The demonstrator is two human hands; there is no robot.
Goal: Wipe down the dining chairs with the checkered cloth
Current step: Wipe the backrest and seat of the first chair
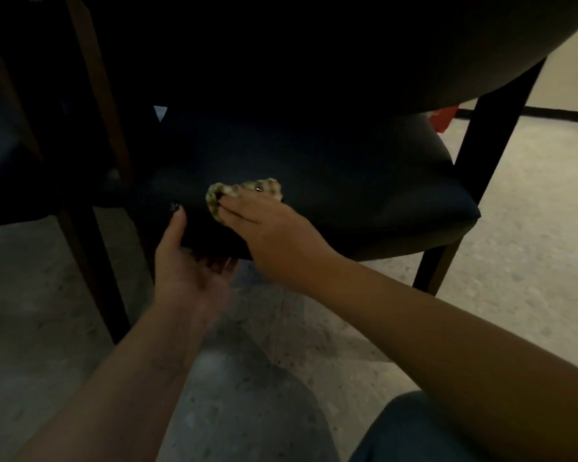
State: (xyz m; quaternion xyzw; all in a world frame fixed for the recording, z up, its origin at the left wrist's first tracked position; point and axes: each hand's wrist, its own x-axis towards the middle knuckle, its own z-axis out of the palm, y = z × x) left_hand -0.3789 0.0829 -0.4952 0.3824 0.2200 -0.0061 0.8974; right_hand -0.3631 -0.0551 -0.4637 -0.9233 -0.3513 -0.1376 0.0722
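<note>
We look down from the head camera onto a dark navy upholstered dining chair [347, 175] with a padded seat and dark wooden legs. The light is low, so the seat's surface detail is hard to read.

Right hand [267, 228]: laid on the seat near its front edge, palm down, fingers fairly straight and pressing a crumpled pale yellowish cloth [244, 191] against the cushion. The cloth shows only as a bunched fringe around the fingertips (its check pattern is barely legible in this light). We log this hand as flat and pressing, not curled around the cloth.

Left hand [187, 265]: at the front edge of the same seat, to the left of the right hand. The thumb lies up on the cushion's top; the other fingers curl under the rim, so we read it as gripping the seat edge. The fingertips themselves are lost in shadow.

A second dark chair [14, 181] with a brown wooden leg stands just to the left. Below is a pale speckled stone floor [514, 228]. A red object [442, 118] shows behind the chair at right; we cannot tell what it is. A blue-grey trouser knee [414, 435] sits in the lower right corner.
</note>
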